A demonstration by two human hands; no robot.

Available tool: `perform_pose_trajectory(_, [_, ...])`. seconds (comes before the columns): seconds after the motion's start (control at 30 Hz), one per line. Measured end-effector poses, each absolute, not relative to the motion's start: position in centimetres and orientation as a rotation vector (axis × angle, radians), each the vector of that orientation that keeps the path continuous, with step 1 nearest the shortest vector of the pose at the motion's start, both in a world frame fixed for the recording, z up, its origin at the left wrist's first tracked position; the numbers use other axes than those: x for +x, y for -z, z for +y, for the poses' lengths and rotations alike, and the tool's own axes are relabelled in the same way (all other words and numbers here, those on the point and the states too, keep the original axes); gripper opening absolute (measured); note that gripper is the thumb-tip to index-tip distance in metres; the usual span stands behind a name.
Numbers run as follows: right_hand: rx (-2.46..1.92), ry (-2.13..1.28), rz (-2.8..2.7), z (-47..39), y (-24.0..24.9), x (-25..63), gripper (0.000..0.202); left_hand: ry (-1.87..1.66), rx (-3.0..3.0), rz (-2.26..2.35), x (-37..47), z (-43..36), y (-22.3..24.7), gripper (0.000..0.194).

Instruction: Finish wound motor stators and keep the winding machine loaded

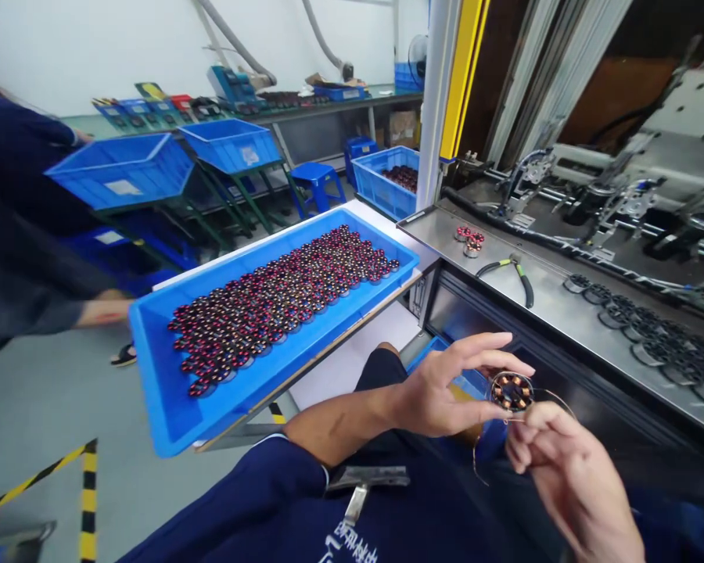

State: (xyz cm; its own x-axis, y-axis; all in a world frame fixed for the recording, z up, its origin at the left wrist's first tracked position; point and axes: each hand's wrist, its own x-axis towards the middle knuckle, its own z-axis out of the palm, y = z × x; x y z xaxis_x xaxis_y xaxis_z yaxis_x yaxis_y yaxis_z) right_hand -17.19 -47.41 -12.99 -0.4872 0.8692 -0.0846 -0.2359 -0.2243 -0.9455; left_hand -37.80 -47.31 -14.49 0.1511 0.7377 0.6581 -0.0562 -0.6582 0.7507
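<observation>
A small round motor stator (511, 391) with copper coils on a black core is gripped between the thumb and fingers of my left hand (440, 387). My right hand (569, 461) is just below and to the right of it, with thumb and forefinger pinched on a thin copper wire (516, 421) at the stator's lower edge. Another loose wire end (476, 461) hangs beneath my left hand. To the left, a long blue tray (152, 391) holds many similar stators (281, 293) in rows.
Green-handled pliers (525, 283) and several red-wound stators (470, 241) lie on the metal machine bench (434, 227). Black stator cores (639, 324) line its right side. A person's arm (102, 309) reaches to the tray's left end. Blue bins (123, 172) stand behind.
</observation>
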Motion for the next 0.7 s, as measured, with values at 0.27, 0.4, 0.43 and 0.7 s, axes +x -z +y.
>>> perform_pose_trajectory(0.27, [-0.674,-2.005,-0.99,-48.2,13.8,-17.3,0.028,-1.606,1.802,0.571,-37.7,-46.7,14.7,0.089])
perform_pose_trajectory(0.4, [-0.727,-1.988,-1.103,-49.0,15.6,-18.1,0.031,-1.616,1.766,0.62,-37.8,-46.4,15.1,0.087])
perform_pose_trajectory(0.43, [-0.748,-1.973,-1.09,-49.2,15.7,-18.9,0.035,-1.617,1.767,0.63,-37.6,-46.3,15.1,0.086])
perform_pose_trajectory(0.7, [-0.829,-1.947,-0.94,-49.9,13.8,-21.0,0.015,-1.596,1.765,0.731,-36.7,-45.6,15.4,0.082])
